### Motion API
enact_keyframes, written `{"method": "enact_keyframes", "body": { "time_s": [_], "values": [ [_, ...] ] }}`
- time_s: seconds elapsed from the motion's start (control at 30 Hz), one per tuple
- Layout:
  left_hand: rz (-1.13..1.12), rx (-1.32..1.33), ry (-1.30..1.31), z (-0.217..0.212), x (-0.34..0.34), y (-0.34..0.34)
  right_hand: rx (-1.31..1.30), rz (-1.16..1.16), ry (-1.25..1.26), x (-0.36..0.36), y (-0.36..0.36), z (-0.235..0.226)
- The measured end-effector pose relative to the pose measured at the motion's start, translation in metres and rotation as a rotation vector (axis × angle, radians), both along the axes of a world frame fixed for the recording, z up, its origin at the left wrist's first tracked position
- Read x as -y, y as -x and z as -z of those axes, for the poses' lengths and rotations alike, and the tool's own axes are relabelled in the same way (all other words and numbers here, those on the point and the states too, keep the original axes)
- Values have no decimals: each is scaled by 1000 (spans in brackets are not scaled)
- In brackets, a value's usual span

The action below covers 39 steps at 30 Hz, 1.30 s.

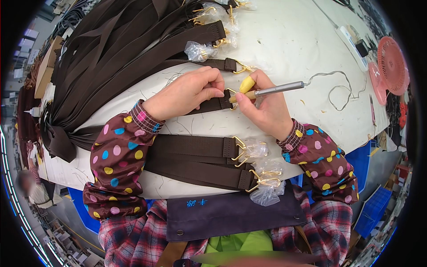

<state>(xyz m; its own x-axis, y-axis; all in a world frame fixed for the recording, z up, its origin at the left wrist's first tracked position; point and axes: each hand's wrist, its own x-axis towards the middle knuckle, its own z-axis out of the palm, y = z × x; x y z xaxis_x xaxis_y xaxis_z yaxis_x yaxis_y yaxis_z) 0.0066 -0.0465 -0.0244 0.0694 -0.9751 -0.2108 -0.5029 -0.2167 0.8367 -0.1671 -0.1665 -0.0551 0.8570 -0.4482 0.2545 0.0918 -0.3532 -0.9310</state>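
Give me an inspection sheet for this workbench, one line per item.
Surface: white table, loose threads on it.
Job's things: brown strap with gold clasp; corded pen-shaped tool.
Clutter: strap pile, finished straps with bagged clasps.
Hands: left hand pinches the strap end; right hand holds the tool.
Cables: tool cord, power strip.
Surroundings: pink fan, blue crates.

A bag-strap workshop: the white bench [284,40] is heaped with brown webbing straps [111,49] bearing gold clasps [240,149], beside a corded heating tool [271,91], blue crates [376,209] and a pink fan [393,60].
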Motion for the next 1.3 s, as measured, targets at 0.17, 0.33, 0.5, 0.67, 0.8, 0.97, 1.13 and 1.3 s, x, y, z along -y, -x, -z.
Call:
{"method": "enact_keyframes", "body": {
  "time_s": [0.17, 0.33, 0.5, 0.67, 0.8, 0.97, 1.13, 1.3],
  "values": [
    [-88, -120, -46, 1, 0, 0, 38, 43, -14, -2, -2, 3],
    [-113, -135, -37, 3, -2, -1, -28, 51, -19, -2, -5, 2],
    [-114, -135, -32, 3, -2, -1, -27, 50, 3, -2, -6, 1],
    [-117, -125, -39, 2, -1, -1, -18, 46, 11, 0, -7, 3],
    [-113, -112, -32, 1, -1, 0, -34, 54, 33, -1, -7, 3],
    [-115, -118, -31, 1, -2, 0, -44, 60, 42, -2, -7, 3],
    [-119, -143, -43, -1, -3, 0, -40, 62, 49, -2, -6, 3],
    [20, 220, 238, 4, -6, -5, 5, 66, -72, -3, -5, 3]
  ]
}}
